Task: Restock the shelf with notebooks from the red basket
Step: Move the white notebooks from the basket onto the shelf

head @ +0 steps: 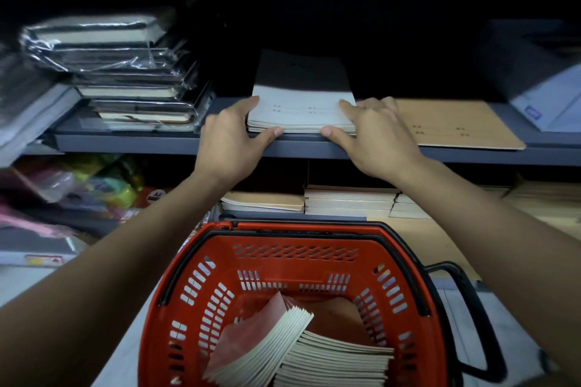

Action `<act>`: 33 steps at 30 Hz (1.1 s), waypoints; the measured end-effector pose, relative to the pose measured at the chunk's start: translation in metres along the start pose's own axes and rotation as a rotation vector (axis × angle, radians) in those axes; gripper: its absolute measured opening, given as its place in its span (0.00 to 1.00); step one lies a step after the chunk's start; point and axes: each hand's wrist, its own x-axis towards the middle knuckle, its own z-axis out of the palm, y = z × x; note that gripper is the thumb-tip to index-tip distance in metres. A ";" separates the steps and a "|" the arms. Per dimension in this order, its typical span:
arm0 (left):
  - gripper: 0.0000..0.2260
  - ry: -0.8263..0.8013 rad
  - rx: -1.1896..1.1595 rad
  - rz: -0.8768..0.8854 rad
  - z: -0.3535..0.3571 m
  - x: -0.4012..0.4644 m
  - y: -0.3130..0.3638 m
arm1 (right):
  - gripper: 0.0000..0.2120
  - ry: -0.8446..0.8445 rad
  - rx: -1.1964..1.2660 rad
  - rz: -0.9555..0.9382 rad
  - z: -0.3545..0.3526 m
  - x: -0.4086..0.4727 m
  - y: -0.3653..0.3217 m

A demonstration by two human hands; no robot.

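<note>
Gripping grey notebook stack [301, 113], both hands' fingers [248, 105]; tan notebooks [456, 122] right | wrapped books [125, 72] left

Grey notebooks [301, 110] flat on shelf [157, 143] edge
</note>
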 end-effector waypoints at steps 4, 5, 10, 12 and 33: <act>0.26 0.006 -0.054 0.019 -0.005 -0.005 -0.005 | 0.33 0.013 -0.001 0.016 -0.003 -0.006 -0.003; 0.25 -0.001 -0.065 0.026 -0.008 -0.007 -0.006 | 0.31 0.023 -0.006 0.027 -0.004 -0.009 -0.004; 0.30 -0.057 -0.008 0.027 -0.024 -0.021 -0.009 | 0.27 0.040 -0.016 0.052 -0.009 -0.026 -0.007; 0.29 -0.080 -0.007 0.031 -0.030 -0.030 -0.010 | 0.26 0.062 -0.016 0.043 -0.012 -0.037 -0.009; 0.19 -0.462 0.046 -0.101 -0.024 -0.153 -0.026 | 0.15 -0.104 0.051 -0.074 0.033 -0.165 -0.023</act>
